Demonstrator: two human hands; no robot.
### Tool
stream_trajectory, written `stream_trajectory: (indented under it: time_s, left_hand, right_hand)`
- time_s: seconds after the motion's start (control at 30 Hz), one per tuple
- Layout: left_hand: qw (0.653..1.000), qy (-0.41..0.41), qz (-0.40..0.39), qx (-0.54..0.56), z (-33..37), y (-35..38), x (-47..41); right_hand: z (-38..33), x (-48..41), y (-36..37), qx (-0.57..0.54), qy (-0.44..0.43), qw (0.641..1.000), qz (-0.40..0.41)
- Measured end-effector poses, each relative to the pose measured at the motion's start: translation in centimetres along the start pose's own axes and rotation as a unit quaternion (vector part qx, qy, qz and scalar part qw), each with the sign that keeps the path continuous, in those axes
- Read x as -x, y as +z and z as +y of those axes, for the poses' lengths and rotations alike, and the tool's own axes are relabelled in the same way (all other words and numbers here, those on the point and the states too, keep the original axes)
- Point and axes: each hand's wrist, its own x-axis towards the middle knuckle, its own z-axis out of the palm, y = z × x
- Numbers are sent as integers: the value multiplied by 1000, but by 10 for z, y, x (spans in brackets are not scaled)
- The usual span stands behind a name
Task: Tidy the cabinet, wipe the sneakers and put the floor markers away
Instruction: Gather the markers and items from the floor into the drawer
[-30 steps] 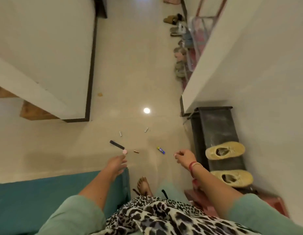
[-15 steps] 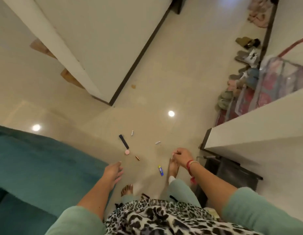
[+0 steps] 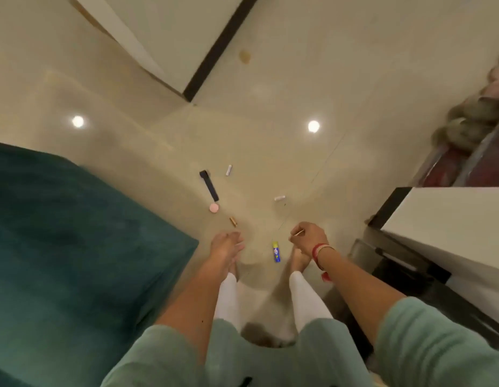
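Small items lie scattered on the glossy beige floor: a black strip (image 3: 208, 185), a pink disc (image 3: 214, 208), a short gold-brown cylinder (image 3: 233, 221), two small white cylinders (image 3: 228, 170) (image 3: 279, 198) and a blue-and-yellow tube (image 3: 276, 251). My left hand (image 3: 227, 244) hangs relaxed over my left foot, just below the gold-brown cylinder, and holds nothing. My right hand (image 3: 308, 238) is curled to the right of the tube and pinches a thin pale stick (image 3: 297, 233). The sneakers are out of view.
A teal upholstered seat (image 3: 75, 247) fills the left side. A white wall corner with a dark base strip (image 3: 215, 51) stands ahead. On the right are a white ledge (image 3: 444, 219), a dark rack (image 3: 410, 275) beneath it, and blurred footwear (image 3: 466, 121).
The view has swung down and to the left, and the floor items now lie closer. Both hands have dropped nearer to them. The yellow shoes on the rack have left the view.
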Motion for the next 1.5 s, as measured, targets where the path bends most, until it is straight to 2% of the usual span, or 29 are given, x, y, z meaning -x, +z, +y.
stream_trajectory:
  time_s: [0.07, 0.13, 0.23, 0.33, 0.4, 0.5, 0.7, 0.77, 0.83, 0.93, 1.0, 1.1, 1.2, 1.27, 1.3, 1.33, 1.4, 1.43, 1.5]
  left_hand:
    - [1000, -6, -7, -10, -9, 8, -45]
    - [999, -12, -17, -24, -23, 15, -91]
    - [997, -27, -48, -48, -49, 17, -158]
    - [995, -27, -15, -95, -82, 13, -224]
    - [994, -27, -8, -109, -100, 10, -255]
    - [995, -28, 8, -100, -114, 7, -279]
    - [995, -10, -24, -99, -109, 5, -277]
    - [996, -8, -36, -86, -101, 5, -272]
    - [997, -7, -27, -67, -92, 5, -265]
    - [1000, -17, -3, 17, -78, 7, -259]
    - [997, -27, -24, 66, -70, 11, -258]
    - [992, -7, -69, 108, -60, 20, -260]
    - [986, 28, -61, 153, -50, 29, -270]
    - [980, 37, -44, 188, -43, 32, -282]
    - [975, 27, -32, 217, -39, 32, -287]
    - [970, 11, -20, 243, -37, 31, -293]
    - [960, -12, -13, 279, -34, 25, -303]
    - [959, -18, -20, 283, -33, 21, -307]
    - [963, -26, -42, 266, -33, 11, -316]
  right_hand:
    - [32, -52, 38, 20, 49, 999, 5]
    - [92, -124, 93, 67, 67, 995, 29]
    - [109, -147, 136, 146, 86, 982, 89]
    - [128, -182, 175, 87, 88, 992, 23]
    - [143, -205, 198, 75, 89, 993, 34]
    - [151, -226, 218, 73, 74, 991, 86]
    - [144, -242, 223, 133, 0, 987, 91]
    - [128, -235, 214, 57, -1, 993, 106]
    - [105, -225, 203, -109, 20, 985, 131]
    - [69, -201, 192, -350, 36, 931, 103]
    - [50, -186, 190, -432, 24, 900, 51]
    - [27, -171, 189, -381, -13, 924, 3]
    - [16, -172, 196, -361, -40, 931, -23]
    - [13, -182, 198, -363, -52, 930, -15]
    - [14, -191, 196, -348, -63, 935, 15]
    - [17, -204, 191, -305, -80, 947, 65]
    - [28, -235, 172, -125, -129, 967, 181]
    - [35, -252, 161, -8, -150, 964, 219]
    - [47, -286, 143, 192, -156, 938, 242]
